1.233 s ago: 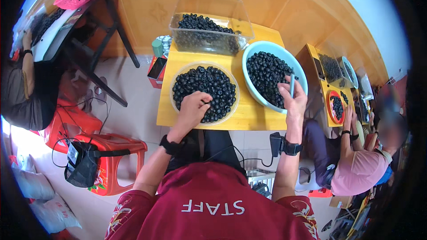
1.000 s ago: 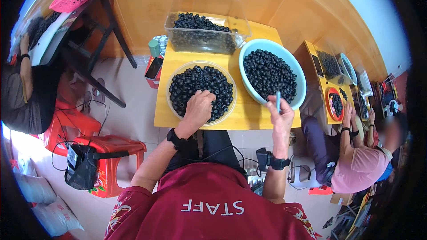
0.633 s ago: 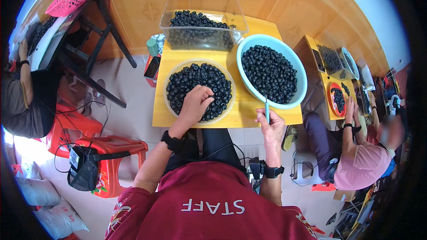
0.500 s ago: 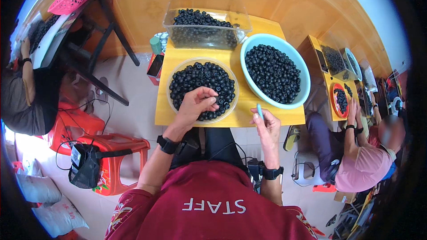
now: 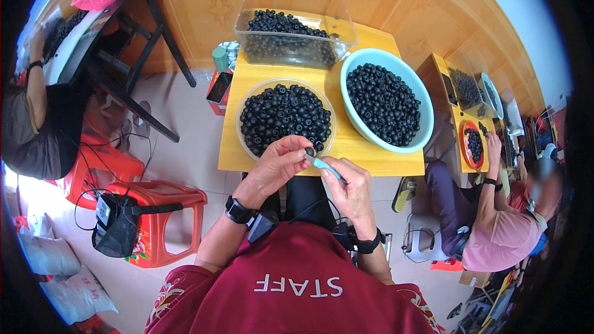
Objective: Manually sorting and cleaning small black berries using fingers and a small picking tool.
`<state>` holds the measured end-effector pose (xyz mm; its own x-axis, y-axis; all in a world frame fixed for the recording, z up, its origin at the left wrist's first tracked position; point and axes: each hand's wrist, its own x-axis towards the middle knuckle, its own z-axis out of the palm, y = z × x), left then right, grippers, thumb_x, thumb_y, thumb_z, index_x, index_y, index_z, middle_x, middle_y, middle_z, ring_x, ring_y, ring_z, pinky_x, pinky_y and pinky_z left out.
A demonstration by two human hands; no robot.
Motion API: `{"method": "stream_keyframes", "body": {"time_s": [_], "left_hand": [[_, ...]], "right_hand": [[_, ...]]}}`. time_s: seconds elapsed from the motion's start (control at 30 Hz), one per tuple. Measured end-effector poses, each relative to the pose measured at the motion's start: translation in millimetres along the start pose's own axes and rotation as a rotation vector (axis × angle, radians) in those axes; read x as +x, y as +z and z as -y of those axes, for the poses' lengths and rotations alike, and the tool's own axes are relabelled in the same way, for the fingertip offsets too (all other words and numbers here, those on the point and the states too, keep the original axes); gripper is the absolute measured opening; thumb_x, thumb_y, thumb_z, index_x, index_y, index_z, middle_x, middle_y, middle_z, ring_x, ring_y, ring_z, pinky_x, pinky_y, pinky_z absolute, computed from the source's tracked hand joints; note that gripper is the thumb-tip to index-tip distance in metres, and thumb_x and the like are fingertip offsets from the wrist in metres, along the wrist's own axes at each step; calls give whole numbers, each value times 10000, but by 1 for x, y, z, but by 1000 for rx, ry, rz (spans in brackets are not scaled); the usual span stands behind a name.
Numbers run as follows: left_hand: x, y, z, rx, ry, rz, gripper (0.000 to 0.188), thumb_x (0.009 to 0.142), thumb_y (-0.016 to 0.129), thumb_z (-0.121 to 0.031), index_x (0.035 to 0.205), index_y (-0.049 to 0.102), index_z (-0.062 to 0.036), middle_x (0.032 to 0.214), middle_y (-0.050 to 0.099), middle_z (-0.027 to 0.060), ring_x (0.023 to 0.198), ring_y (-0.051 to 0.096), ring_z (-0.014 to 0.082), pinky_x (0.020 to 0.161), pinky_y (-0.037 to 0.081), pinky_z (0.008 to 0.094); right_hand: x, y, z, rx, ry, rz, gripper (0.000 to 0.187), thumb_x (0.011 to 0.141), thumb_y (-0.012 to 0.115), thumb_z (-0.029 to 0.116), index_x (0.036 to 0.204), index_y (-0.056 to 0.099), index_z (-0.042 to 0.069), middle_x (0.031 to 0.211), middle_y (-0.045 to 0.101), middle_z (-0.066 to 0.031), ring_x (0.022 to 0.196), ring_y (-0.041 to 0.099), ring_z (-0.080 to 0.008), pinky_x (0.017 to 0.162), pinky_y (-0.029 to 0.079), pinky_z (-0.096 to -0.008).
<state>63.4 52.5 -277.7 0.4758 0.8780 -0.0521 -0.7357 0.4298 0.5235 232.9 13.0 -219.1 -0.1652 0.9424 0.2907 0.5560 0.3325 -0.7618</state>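
Between the thumb and fingers of my left hand (image 5: 275, 166) is a small round black ring-shaped piece (image 5: 310, 151). My right hand (image 5: 352, 190) grips a slim light blue tool (image 5: 328, 169), its greyish tip touching or very near that piece. Whether the tip is a blade is too small to tell. Both hands meet over the near edge of the yellow table (image 5: 396, 164). Just beyond them, a round clear tub (image 5: 335, 125) is heaped with similar black pieces. To its right, a pale blue basin (image 5: 427, 111) holds many more.
A clear rectangular bin (image 5: 242, 43) with black pieces stands at the table's back. Left of the table are a phone (image 5: 219, 88) and a green-lidded container (image 5: 219, 57). Red stools (image 5: 166, 235) stand on the left. Co-workers sit at both sides, one in a pink shirt (image 5: 498, 241).
My left hand has drawn back toward me from over the tub. My right hand has moved left and tilted the tool, bringing its tip to the black piece.
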Motion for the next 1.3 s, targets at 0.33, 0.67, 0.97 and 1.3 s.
{"method": "stream_keyframes", "body": {"time_s": [0.33, 0.67, 0.97, 1.3], "left_hand": [[-5, -4, 0, 14, 9, -3, 177, 830, 588, -30, 1007, 591, -26, 899, 620, 46, 807, 586, 113, 731, 484, 247], [-3, -3, -1, 98, 8, -24, 134, 806, 624, -36, 931, 578, -21, 894, 595, 37, 759, 577, 124, 708, 485, 238], [-4, -4, 0, 88, 17, -67, 83, 794, 631, -24, 858, 578, -33, 817, 607, 65, 706, 584, 126, 664, 496, 238], [-12, 3, -7, 49, 31, 54, 79, 787, 633, -8, 843, 584, -35, 865, 622, 89, 712, 594, 131, 653, 500, 234]], "right_hand": [[0, 2, 1, -14, 10, -9, 161, 806, 619, 151, 911, 658, 35, 677, 605, -114, 525, 562, -210, 481, 420, -298], [-2, 0, -4, -40, -7, -12, 175, 819, 609, 184, 902, 658, 38, 659, 595, -108, 509, 549, -212, 472, 413, -306], [1, 1, -10, 3, -34, -3, 168, 816, 604, 172, 898, 659, 36, 650, 588, -104, 517, 554, -219, 488, 425, -310], [-1, -10, -27, 33, 212, -77, 190, 804, 624, 142, 914, 644, -12, 727, 638, -102, 626, 595, -159, 564, 448, -280]]}}
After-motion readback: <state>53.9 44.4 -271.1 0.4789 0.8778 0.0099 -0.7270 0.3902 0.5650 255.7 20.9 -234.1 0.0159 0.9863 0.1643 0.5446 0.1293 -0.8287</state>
